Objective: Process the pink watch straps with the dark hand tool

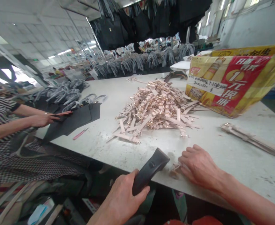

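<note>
My left hand [125, 193] is wrapped round a black handheld tool [150, 170], held at the front edge of the table with its wide end pointing up and right. To the right of it, my right hand [198, 164] is closed on the table top, its fingers on a small tan strap piece [175, 170] that is blurred. Beyond both hands lies a large heap of pale pink straps with gold buckles [156, 107]. A bundle of long straps [252, 137] rests on the table to the right.
A yellow and red carton [236, 81] stands at the right back of the white table [100, 150]. At the left, a person's hands [46, 118] touch black panels [77, 118]; a pink cutter [80, 133] lies nearby. Black bags [151, 23] hang behind.
</note>
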Demonstrator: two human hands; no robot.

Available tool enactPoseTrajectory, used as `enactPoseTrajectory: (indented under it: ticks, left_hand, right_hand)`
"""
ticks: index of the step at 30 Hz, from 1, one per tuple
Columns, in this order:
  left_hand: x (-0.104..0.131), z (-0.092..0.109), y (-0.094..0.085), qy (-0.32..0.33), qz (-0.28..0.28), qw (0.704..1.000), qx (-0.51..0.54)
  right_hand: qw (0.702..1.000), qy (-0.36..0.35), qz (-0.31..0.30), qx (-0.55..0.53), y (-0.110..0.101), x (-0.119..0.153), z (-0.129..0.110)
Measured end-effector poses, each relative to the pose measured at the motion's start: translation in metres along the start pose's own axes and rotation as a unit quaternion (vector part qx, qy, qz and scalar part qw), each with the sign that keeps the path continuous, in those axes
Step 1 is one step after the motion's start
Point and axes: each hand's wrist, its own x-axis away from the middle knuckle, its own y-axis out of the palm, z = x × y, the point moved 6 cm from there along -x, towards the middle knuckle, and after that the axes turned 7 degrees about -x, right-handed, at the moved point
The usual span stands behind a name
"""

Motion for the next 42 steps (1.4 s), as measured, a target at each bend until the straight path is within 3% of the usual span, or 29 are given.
enactPoseTrajectory:
  ticks: [4, 9, 14, 18, 24, 36, 42]
  left_hand:
    - [0.002, 0.006, -0.004, 0.003, 0.002, 1.0, -0.011]
    - [0.008, 0.006, -0.003, -0.004, -0.02, 1.0, -0.011]
    - [0.006, 0.022, 0.008, 0.032, -0.053, 0.998, -0.025]
    - [-0.001, 0.035, 0.013, 0.051, -0.071, 0.994, -0.059]
    - [-0.003, 0.033, 0.017, 0.047, -0.083, 0.992, -0.085]
    - [-0.017, 0.039, 0.013, 0.082, -0.085, 0.991, -0.065]
    - [-0.022, 0.041, 0.008, 0.066, -0.076, 0.993, -0.055]
  right_hand:
    - [0.999, 0.004, 0.052, -0.01, -0.006, 0.002, -0.007]
    - [0.995, 0.029, 0.092, -0.03, -0.003, 0.017, 0.001]
    - [0.976, 0.066, 0.125, -0.167, 0.016, 0.044, 0.011]
    - [0.964, 0.079, 0.127, -0.221, 0.019, 0.049, 0.011]
    - [0.944, 0.105, 0.151, -0.272, 0.019, 0.054, 0.019]
    - [0.931, 0.117, 0.107, -0.33, 0.022, 0.054, 0.021]
    - [0.949, 0.109, 0.091, -0.283, 0.015, 0.056, 0.02]
